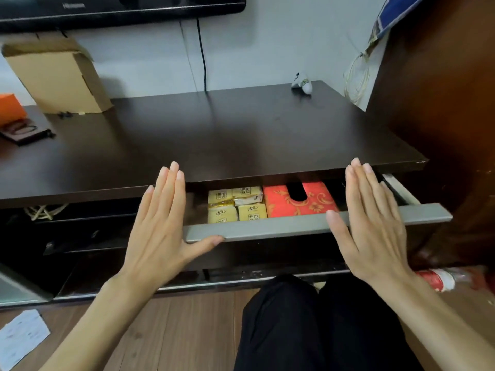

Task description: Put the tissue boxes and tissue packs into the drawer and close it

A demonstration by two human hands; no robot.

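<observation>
The drawer (308, 226), partly out under the cabinet top with yellow tissue packs (237, 203) and red tissue box (300, 200) inside, needs your flat, empty left hand (158, 226) and right hand (372, 223) pushing its front evenly so it slides in square.

Drawer (308, 227) part open; yellow tissue packs (237, 204) left, red tissue box (300, 200) right, touching.

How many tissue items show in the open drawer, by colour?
Yellow tissue packs: 4
Red tissue box: 1
Total: 5 visible; the part of the drawer under the cabinet top is hidden.
</observation>
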